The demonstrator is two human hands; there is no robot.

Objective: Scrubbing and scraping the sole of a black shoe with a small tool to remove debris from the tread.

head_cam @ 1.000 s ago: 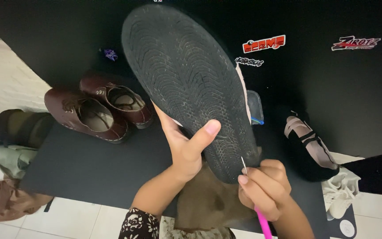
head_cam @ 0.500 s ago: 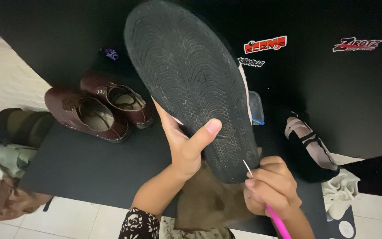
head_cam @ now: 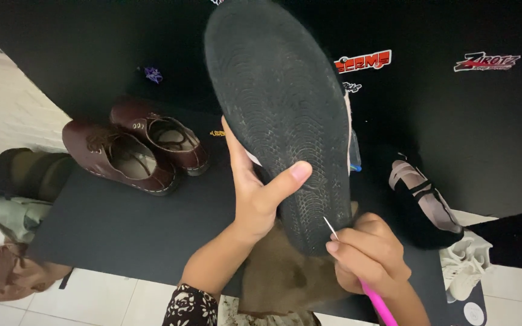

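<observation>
My left hand grips a black shoe held sole-up, the thumb pressed across the ribbed tread near the heel end. My right hand pinches a thin metal pick with a pink handle. The pick's tip touches the tread at the lower edge of the sole. A brown cloth lies under both hands on the black mat.
A pair of brown leather lace-up shoes stands on the mat at left. A black and pink strapped shoe lies at right, with a white cloth beside it. Bags and crumpled fabric sit on the white tiles at far left. A black wall with stickers is behind.
The sole has turned and shifted to the right, standing more upright. My right hand with the pick stays at the heel end, the tip slightly lower on the tread.
</observation>
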